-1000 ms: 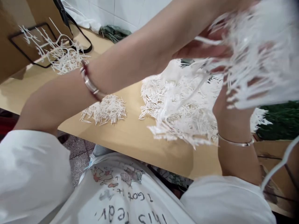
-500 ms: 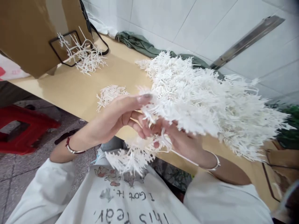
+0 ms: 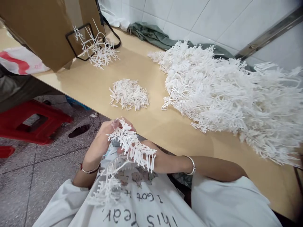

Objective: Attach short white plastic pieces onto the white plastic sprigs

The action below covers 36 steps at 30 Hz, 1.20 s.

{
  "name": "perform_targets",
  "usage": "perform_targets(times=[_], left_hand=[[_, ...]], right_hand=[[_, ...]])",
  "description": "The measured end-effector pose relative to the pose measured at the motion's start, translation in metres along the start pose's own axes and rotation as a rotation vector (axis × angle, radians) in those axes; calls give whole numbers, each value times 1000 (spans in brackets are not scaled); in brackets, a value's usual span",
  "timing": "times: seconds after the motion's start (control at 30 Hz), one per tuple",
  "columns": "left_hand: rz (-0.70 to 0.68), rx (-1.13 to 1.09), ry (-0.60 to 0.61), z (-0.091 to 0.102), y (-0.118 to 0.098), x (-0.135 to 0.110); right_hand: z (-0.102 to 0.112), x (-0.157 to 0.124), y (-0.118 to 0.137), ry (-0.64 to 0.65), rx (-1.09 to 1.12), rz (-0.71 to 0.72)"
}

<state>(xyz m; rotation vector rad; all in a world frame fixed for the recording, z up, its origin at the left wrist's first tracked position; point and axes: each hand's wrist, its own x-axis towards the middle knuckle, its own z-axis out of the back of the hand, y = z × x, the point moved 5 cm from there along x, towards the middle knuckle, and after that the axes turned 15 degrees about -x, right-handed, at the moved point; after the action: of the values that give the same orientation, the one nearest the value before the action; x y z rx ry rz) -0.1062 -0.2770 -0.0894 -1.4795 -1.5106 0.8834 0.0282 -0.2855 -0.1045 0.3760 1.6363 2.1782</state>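
Note:
A white, many-tipped plastic sprig [image 3: 132, 145] is held in front of my shirt, at the near edge of the table. My left hand [image 3: 105, 134] is closed, pinching the sprig's upper left end between thumb and fingers. From the other side my right hand [image 3: 156, 159] is closed around its middle, with most of its fingers hidden behind the white tips. Thinner side branches of the sprig hang down over the shirt. Beyond my hands lies a small heap of short white snippets [image 3: 129, 94]. A large pile of similar white sprigs [image 3: 224, 94] spreads over the right side.
Bare white branched stems [image 3: 101, 53] lie by a cardboard box [image 3: 47, 28] with a black wire frame [image 3: 71, 44]. Green cloth [image 3: 153, 34] runs along the tiled wall. A red stool [image 3: 35, 123] stands on the floor at left, beyond the table [image 3: 165, 135].
Both hands have drawn back from the large pile toward my body, bringing the sprig with them. The small heap of snippets now shows fully. The view has shifted slightly.

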Motion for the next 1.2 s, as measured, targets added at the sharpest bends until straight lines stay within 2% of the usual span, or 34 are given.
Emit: perform_targets(times=[0.1,0.23,0.4,0.47,0.53,0.6,0.67,0.7,0.77,0.83,0.97,1.07,1.2], left_hand=[[61,-30,-44,12,11,-7],[100,-80,-66,18,18,-11],[144,-102,-73,15,30,-5],[152,-81,-102,13,34,-2],[147,-43,-151,11,35,0],[129,22,-190,9,34,0],[110,94,-193,4,33,1],[101,125,-185,2,33,2],[82,173,-163,0,33,4],[61,206,-148,0,33,7],[62,204,-140,3,35,14],[94,118,-109,4,38,20],[113,31,-55,-1,41,27]], right_hand=[[-2,7,-10,-18,-124,-56],[5,9,-9,46,-367,-60],[36,-7,7,210,-600,-76],[49,-12,16,253,-611,-79],[60,-10,23,178,-599,-90],[68,-2,27,-15,-678,-65],[69,8,29,-215,-844,35],[66,13,29,-274,-922,110],[59,22,26,-305,-1022,215],[58,28,22,-311,-1067,242],[66,34,19,-329,-994,228],[74,40,16,-304,-777,189],[84,46,3,-303,-500,68]])
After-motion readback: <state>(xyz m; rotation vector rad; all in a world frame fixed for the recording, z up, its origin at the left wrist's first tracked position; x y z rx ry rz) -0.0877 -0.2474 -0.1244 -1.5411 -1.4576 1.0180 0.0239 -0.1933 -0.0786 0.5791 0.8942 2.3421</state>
